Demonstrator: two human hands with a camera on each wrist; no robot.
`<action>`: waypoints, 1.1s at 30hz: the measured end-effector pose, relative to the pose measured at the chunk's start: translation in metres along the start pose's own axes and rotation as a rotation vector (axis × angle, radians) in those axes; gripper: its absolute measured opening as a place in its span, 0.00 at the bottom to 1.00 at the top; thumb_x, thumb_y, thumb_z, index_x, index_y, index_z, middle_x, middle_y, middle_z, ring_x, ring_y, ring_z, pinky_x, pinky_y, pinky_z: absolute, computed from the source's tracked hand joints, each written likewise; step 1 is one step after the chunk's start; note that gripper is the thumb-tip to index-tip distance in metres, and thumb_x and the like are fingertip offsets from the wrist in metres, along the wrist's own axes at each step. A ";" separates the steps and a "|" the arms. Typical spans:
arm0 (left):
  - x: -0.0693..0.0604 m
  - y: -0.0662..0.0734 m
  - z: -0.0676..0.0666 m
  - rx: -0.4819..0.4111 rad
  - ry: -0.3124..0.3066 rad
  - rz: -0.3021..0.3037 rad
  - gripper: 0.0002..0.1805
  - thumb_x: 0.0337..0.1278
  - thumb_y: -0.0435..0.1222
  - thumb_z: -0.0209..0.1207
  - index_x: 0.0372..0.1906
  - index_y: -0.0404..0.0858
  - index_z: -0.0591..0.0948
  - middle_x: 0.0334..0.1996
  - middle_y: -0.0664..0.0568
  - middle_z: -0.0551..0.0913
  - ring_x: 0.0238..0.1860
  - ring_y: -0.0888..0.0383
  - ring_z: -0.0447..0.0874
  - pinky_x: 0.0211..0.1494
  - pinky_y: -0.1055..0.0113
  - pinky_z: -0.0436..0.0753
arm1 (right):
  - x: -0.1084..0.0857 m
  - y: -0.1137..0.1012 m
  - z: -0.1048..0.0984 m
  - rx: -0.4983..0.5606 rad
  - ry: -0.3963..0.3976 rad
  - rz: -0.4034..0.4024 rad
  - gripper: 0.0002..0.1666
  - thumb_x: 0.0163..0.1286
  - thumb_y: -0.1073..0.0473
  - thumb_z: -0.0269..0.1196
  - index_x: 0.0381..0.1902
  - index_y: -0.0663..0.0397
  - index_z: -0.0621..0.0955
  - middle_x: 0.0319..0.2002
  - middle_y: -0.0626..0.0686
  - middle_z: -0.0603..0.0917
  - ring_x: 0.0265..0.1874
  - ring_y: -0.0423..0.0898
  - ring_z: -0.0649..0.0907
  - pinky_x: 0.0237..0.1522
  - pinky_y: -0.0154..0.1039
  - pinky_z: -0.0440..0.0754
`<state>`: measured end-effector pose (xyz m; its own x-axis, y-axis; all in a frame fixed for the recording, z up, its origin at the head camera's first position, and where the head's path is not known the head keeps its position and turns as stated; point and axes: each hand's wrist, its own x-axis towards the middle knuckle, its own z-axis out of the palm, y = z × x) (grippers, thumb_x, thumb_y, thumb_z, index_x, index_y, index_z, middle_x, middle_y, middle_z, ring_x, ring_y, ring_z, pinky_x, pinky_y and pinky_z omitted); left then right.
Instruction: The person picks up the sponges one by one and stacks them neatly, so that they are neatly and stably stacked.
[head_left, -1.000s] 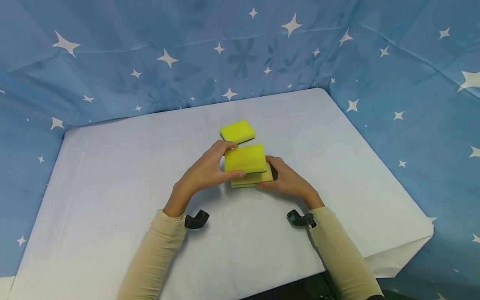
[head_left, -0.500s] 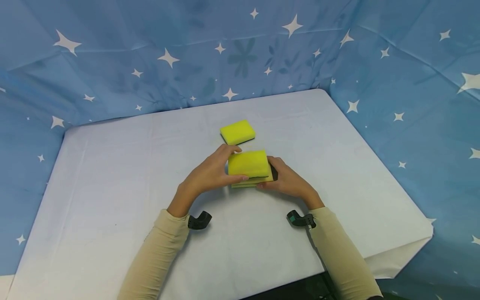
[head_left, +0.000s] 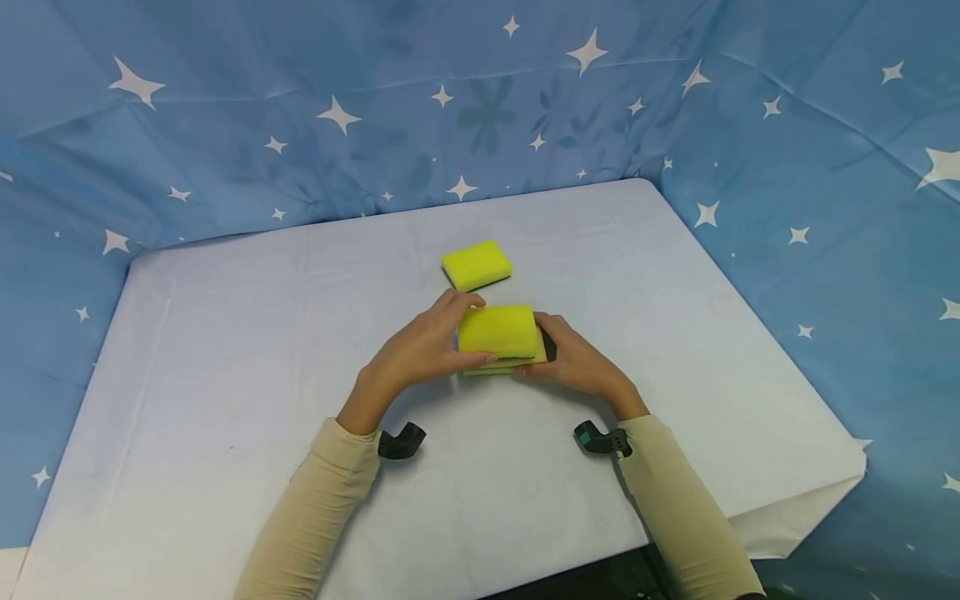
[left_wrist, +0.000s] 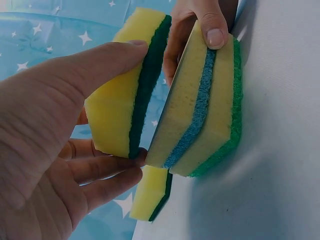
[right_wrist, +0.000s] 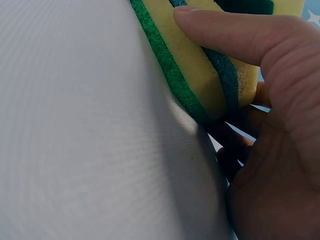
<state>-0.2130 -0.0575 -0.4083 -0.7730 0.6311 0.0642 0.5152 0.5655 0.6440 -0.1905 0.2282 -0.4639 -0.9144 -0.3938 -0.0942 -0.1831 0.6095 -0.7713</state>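
My left hand (head_left: pixel 423 342) pinches a bright yellow scrub sponge (head_left: pixel 497 331) with a dark green scouring layer underneath. It hovers over a stack of two sponges, and the left wrist view shows a narrow gap between them. The stack's upper sponge (left_wrist: pixel 182 107) is pale yellow with a blue scouring layer. Beneath it lies a lower sponge (left_wrist: pixel 215 122) with a green scouring layer, resting on the table. My right hand (head_left: pixel 581 362) grips the stack at its right end, thumb on the near side. In the head view the held sponge hides much of the stack.
Just beyond the stack another bright yellow sponge (head_left: pixel 477 265) lies on the white-covered table (head_left: pixel 225 375). A blue curtain (head_left: pixel 405 83) with white stars hangs along the back and right side. The table's near edge runs below the right forearm.
My left hand has carried the yellow sponge slightly to the right and nearer me, so it covers more of the stack. The right hand and the far sponge have stayed put.
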 end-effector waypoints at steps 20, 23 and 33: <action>0.002 0.002 0.005 0.064 -0.017 0.011 0.41 0.63 0.52 0.76 0.73 0.39 0.72 0.66 0.43 0.72 0.58 0.48 0.78 0.66 0.51 0.80 | -0.001 -0.002 0.000 -0.002 0.002 0.017 0.58 0.64 0.42 0.78 0.82 0.53 0.62 0.71 0.58 0.71 0.65 0.56 0.73 0.71 0.62 0.68; 0.002 0.002 0.006 0.075 -0.010 0.029 0.41 0.62 0.51 0.76 0.72 0.38 0.72 0.65 0.43 0.73 0.57 0.48 0.78 0.65 0.52 0.80 | -0.001 -0.002 0.000 0.008 0.001 0.008 0.58 0.64 0.43 0.78 0.82 0.54 0.62 0.71 0.59 0.70 0.66 0.57 0.72 0.71 0.63 0.68; 0.002 0.000 0.009 0.093 0.006 0.066 0.41 0.62 0.51 0.76 0.72 0.36 0.72 0.63 0.42 0.73 0.56 0.49 0.77 0.64 0.53 0.80 | 0.001 0.000 0.001 0.000 0.001 0.024 0.57 0.64 0.43 0.78 0.82 0.53 0.63 0.70 0.58 0.71 0.65 0.56 0.73 0.72 0.62 0.68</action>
<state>-0.2110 -0.0517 -0.4152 -0.7384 0.6655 0.1090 0.5970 0.5698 0.5648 -0.1905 0.2270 -0.4646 -0.9190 -0.3780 -0.1123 -0.1608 0.6192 -0.7686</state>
